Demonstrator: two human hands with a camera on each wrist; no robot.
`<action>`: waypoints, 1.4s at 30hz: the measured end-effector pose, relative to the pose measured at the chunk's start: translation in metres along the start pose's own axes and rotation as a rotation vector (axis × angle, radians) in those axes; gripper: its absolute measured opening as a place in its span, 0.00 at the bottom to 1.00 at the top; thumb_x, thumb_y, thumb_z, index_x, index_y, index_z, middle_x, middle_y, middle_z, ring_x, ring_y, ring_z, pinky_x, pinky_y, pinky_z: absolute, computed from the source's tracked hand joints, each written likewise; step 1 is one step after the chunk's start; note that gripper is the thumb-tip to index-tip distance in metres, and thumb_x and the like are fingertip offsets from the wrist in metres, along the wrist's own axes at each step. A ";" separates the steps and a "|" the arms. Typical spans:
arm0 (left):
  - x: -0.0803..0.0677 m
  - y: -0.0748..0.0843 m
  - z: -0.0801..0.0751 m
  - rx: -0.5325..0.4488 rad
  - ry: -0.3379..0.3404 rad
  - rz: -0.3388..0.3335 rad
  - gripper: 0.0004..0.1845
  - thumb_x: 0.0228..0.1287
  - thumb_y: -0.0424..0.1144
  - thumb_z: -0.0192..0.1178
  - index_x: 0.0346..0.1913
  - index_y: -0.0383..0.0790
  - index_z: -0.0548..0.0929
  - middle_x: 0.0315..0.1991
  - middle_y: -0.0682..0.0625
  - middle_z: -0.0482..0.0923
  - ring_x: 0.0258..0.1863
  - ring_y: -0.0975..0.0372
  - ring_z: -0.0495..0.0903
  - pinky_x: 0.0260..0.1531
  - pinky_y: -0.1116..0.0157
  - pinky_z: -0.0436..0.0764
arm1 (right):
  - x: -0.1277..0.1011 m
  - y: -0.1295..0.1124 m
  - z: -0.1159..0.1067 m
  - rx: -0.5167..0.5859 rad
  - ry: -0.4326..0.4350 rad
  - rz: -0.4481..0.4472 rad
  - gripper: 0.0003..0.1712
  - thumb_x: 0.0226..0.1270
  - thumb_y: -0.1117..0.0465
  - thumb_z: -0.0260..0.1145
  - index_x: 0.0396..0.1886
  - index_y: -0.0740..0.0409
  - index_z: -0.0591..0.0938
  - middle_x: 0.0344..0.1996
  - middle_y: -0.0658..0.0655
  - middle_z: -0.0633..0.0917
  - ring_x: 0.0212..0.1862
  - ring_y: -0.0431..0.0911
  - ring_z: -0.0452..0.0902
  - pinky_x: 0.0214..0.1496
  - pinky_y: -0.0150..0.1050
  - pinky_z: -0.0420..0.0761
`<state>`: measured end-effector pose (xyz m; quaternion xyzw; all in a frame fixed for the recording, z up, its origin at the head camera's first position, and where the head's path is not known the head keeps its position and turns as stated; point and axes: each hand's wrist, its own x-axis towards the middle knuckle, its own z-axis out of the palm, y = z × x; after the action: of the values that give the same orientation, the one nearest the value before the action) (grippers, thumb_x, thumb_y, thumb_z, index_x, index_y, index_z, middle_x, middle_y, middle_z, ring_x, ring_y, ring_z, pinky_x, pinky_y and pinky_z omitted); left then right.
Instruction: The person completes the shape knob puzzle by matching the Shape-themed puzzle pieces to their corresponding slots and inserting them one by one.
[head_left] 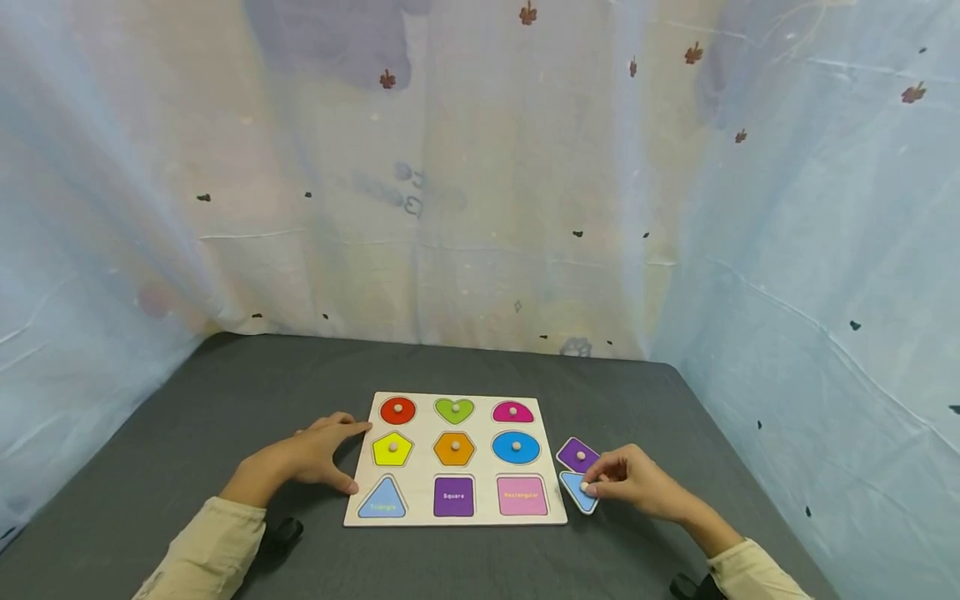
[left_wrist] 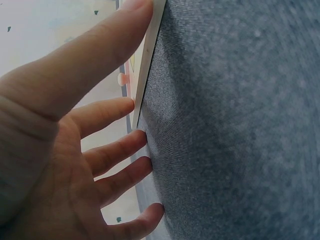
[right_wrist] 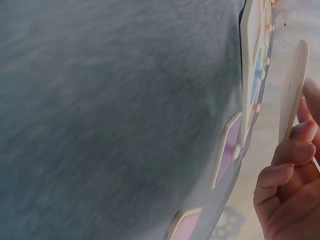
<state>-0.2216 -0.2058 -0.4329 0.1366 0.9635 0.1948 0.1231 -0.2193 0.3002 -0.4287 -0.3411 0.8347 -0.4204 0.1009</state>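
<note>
A wooden shape-puzzle board (head_left: 424,468) lies flat on the dark grey table. Its upper two rows hold coloured knobbed pieces; the bottom row shows labelled triangle, square and rectangle recesses without knobs. My left hand (head_left: 350,456) rests on the table with straight, spread fingers against the board's left edge (left_wrist: 150,55). My right hand (head_left: 588,484) pinches the knob of a light blue piece (head_left: 577,493) just off the board's right edge. In the right wrist view this piece (right_wrist: 292,90) is seen edge-on, raised off the cloth. A purple piece (head_left: 577,455) lies beside it on the table.
Grey cloth (head_left: 225,400) covers the table all round the board. Pale curtains (head_left: 480,208) close in the back and both sides. Small black objects sit near each sleeve at the front edge (head_left: 283,531).
</note>
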 end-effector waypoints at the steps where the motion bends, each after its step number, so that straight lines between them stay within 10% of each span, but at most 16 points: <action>1: 0.000 0.000 0.000 -0.001 -0.002 0.000 0.55 0.42 0.52 0.82 0.75 0.44 0.68 0.70 0.37 0.65 0.67 0.41 0.67 0.61 0.26 0.61 | 0.002 -0.001 0.002 -0.004 0.003 -0.009 0.05 0.69 0.63 0.69 0.38 0.61 0.89 0.23 0.56 0.83 0.23 0.27 0.65 0.21 0.28 0.67; 42: 0.002 -0.002 0.001 0.021 -0.006 0.001 0.55 0.42 0.53 0.82 0.75 0.43 0.67 0.70 0.36 0.65 0.66 0.41 0.67 0.60 0.27 0.64 | 0.072 -0.034 0.057 0.033 0.047 -0.061 0.06 0.65 0.64 0.72 0.36 0.63 0.88 0.16 0.58 0.67 0.20 0.31 0.60 0.23 0.25 0.61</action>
<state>-0.2235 -0.2066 -0.4346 0.1391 0.9650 0.1842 0.1242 -0.2302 0.2028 -0.4299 -0.3546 0.8190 -0.4451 0.0739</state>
